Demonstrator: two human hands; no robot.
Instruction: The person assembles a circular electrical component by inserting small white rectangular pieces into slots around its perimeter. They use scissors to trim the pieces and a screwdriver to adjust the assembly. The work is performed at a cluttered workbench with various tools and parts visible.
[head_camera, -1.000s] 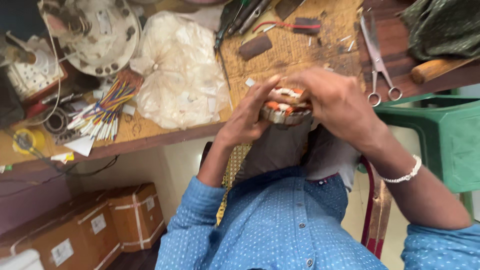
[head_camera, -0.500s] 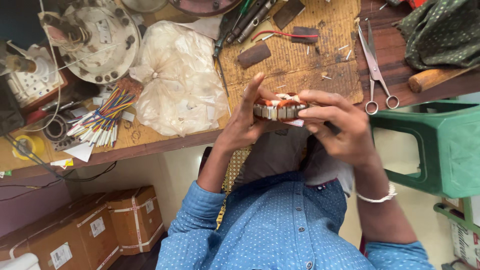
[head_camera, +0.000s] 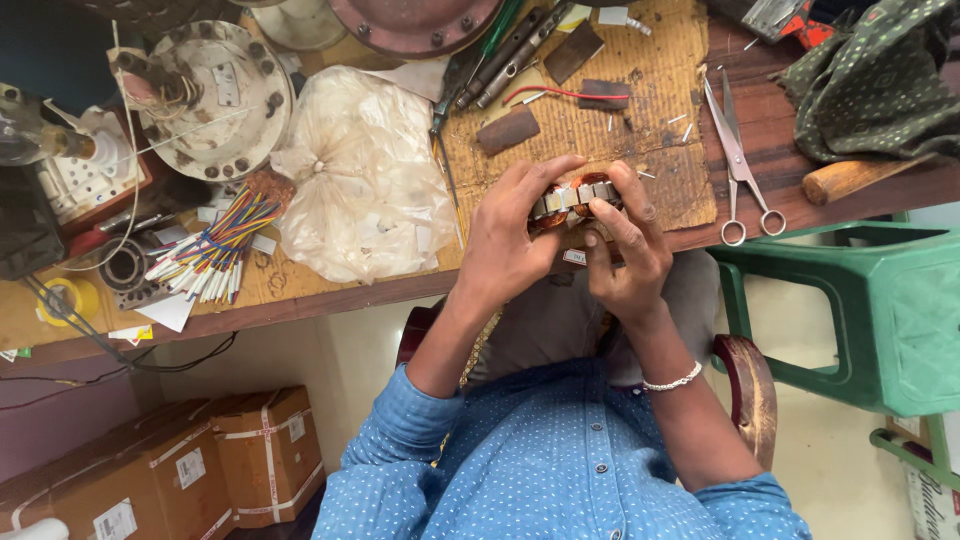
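I see both hands holding a small motor coil (head_camera: 572, 200) at the desk's (head_camera: 300, 300) front edge. The left hand (head_camera: 505, 245) and right hand (head_camera: 628, 250) grip its sides.

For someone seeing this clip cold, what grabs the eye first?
Both hands, left hand and right hand, grip a small copper-wound metal stator at the wooden workbench's front edge. To its left lie a crumpled clear plastic bag and a bundle of multicoloured wires; steel scissors lie to the right.
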